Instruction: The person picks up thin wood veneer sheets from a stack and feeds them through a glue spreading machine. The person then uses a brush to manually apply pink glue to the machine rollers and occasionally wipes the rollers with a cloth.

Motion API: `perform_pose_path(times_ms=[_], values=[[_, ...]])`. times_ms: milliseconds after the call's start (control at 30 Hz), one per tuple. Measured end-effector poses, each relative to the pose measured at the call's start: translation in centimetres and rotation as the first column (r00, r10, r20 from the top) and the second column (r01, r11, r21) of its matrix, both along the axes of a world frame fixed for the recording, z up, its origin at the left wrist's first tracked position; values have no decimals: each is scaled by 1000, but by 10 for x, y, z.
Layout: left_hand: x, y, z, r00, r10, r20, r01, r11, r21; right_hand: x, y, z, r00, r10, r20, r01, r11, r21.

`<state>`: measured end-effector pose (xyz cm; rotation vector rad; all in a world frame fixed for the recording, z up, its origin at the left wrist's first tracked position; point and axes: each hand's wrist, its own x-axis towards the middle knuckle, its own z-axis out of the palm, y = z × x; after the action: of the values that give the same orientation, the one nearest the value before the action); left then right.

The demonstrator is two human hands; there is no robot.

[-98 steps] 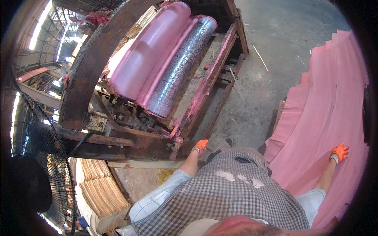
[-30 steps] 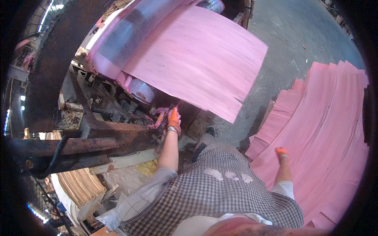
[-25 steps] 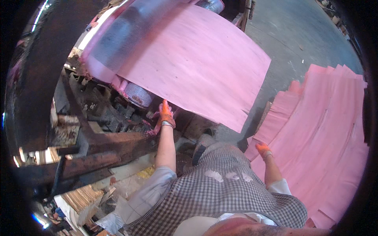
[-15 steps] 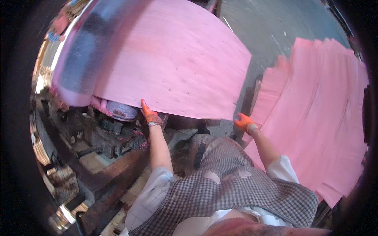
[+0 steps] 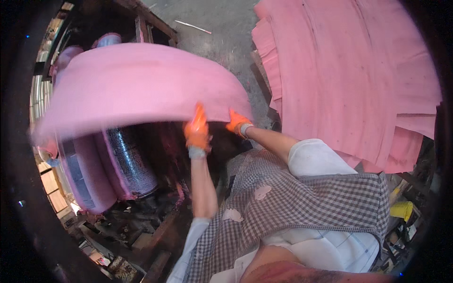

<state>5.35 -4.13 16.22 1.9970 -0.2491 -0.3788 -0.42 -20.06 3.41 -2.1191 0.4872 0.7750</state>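
A broad pink veneer sheet (image 5: pixel 146 89), thin and bowed upward, hangs in the air in front of me, its left end smeared by motion. My left hand (image 5: pixel 198 129), in an orange glove, is closed on its near edge, fingers lying over the top. Close to the sheet's right corner, my right hand (image 5: pixel 239 122), gloved the same way, pinches that edge too; its thumb is hidden. Below the sheet at the left are the machine's pink-stained rollers (image 5: pixel 130 162), one dark and shiny, and the sheet is raised off them.
To my right stands a tall stack of pink sheets (image 5: pixel 339 80) with uneven edges. A thin white stick (image 5: pixel 193 26) lies on the grey floor. Dark machine framework (image 5: pixel 155 23) rises at the back left. Something yellow (image 5: pixel 401 210) sits at the lower right.
The sheet has come off the rollers, lifted and bowed, exposing them. My right hand, earlier just off the corner, now grips the edge nearer my left hand. My view has swung right.
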Motion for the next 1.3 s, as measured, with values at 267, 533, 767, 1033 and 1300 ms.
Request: perform_pose_path(times_ms=[267,533,767,1033,1300], values=[[-38,-339,146,772,-521,364,491,853,179,-64,-180,-39,898,-435,61,431,899,74],[-110,-380,115,565,-819,-95,638,508,-579,-239,-401,-125,224,-974,31,969,226,101],[6,-158,40,940,-334,-74,324,939,-118,-270,-460,-154,-175,-956,-235,949,-227,219],[185,169,406,-279,254,926,-550,749,-371,-259,-421,-173,4,-901,-434,997,-29,70],[147,222,484,-638,-350,686,-714,603,-356,-171,-374,-201,686,-696,-212,710,704,-14]])
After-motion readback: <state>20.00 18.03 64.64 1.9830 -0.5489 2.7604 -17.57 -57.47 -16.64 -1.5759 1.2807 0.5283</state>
